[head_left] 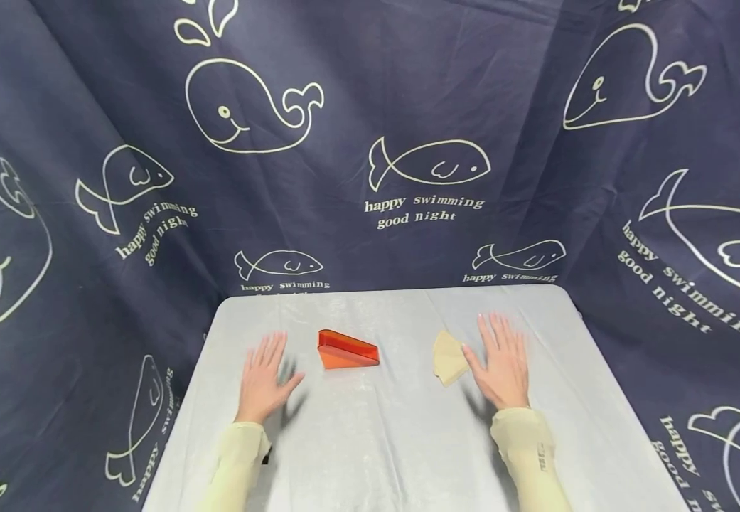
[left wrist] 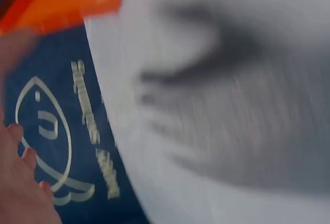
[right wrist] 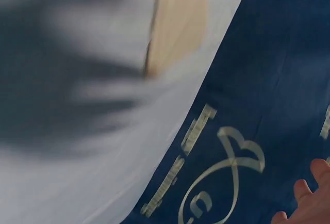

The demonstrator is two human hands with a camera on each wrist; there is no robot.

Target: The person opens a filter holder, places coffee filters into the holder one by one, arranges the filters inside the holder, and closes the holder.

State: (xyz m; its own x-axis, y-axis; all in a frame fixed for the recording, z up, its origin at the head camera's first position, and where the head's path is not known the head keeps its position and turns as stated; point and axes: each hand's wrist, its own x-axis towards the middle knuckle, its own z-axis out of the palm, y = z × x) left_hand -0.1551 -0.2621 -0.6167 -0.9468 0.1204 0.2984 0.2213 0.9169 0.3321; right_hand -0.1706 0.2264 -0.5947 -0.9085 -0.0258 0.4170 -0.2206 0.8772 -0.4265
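My left hand (head_left: 264, 382) is held above the left part of the table, fingers straight and thumb spread, holding nothing. To its right, apart from it, stands a translucent orange wedge-shaped holder (head_left: 347, 351); the left wrist view catches part of this holder (left wrist: 67, 4) at the top left. On the right side, tan fan-shaped paper coffee filters (head_left: 449, 358) lie flat. My right hand (head_left: 504, 366) is beside them with fingers extended, its thumb overlapping their right edge in the head view. A shadow lies beneath each hand, and nothing is gripped.
A pale grey cloth covers the table (head_left: 401, 441). Dark blue curtains (head_left: 357, 85) printed with whales and fish hang behind it and along both sides. The table's back edge runs close to the curtain.
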